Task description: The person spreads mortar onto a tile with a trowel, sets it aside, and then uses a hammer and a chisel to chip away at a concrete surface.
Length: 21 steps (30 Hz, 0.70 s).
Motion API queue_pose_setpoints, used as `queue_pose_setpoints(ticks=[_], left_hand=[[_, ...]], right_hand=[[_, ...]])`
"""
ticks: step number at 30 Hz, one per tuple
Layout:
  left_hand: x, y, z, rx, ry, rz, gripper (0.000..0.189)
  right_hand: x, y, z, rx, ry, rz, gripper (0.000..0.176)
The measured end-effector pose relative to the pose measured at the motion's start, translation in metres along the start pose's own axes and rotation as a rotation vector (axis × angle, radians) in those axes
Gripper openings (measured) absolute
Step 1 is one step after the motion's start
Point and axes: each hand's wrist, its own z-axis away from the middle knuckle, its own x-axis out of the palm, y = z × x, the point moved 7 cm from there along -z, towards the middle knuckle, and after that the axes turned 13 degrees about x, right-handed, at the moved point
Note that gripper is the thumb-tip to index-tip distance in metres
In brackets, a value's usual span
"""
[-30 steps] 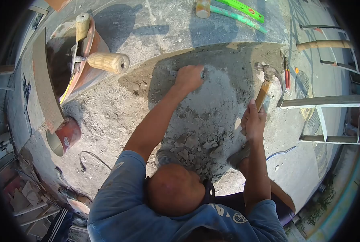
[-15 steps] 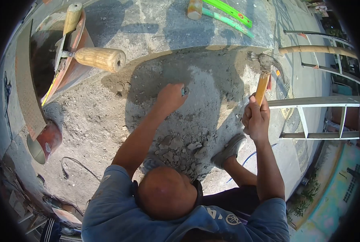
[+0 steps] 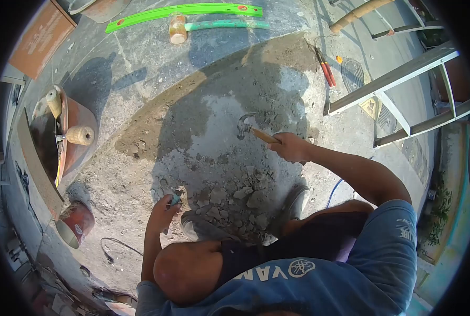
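A person in a blue shirt grips a claw hammer [image 3: 261, 135] in the right hand [image 3: 292, 148] above a rough patch of ground [image 3: 221, 134], just beyond a heap of broken concrete [image 3: 235, 197]. The right fingers are wrapped round the wooden handle; its long axis slants from them forward and to the left, so that the steel head lies ahead and leftward of the grip, on the far side of the heap. Whether the head touches the ground or hangs just over it cannot be told from this angle. The right hand, beyond the heap and to its right, is plainly the nearer to the hammer; the left hand [image 3: 162, 213] is well apart from it, low on the near left of the heap. There the left fingers are curled around a small teal-ended tool [image 3: 176, 198], most of it hidden by the hand. Gray shoes flank the heap, the left shoe [image 3: 190, 227] at its near left and the right shoe [image 3: 298, 202] at its right. Well beyond the heap lie a mallet [image 3: 178, 29] and a green spirit level [image 3: 187, 11]; red-handled pliers [image 3: 328, 73] rest beyond it to the right, and a bucket [image 3: 82, 118] with wooden-handled tools stands to its far left.
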Motion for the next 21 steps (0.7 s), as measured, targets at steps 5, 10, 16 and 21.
queue_pose_setpoints(ticks=[5,10,16,21], left_hand=[[0.010,0.029,0.013,-0.152,0.119,0.081,0.017],[0.020,0.074,0.013,-0.141,0.002,-0.432,0.024],[0.015,0.126,-0.009,-0.522,-0.228,-0.607,0.035],[0.035,0.212,-0.072,-0.359,-0.219,-0.727,0.035]], right_hand=[[-0.008,0.013,-0.040,-0.216,-0.061,-0.011,0.036],[0.016,0.059,-0.085,-0.233,-0.256,-0.348,0.035],[0.052,0.103,-0.086,-0.186,-0.507,-0.775,0.032],[0.087,0.127,-0.091,-0.212,-0.684,-0.962,0.022]])
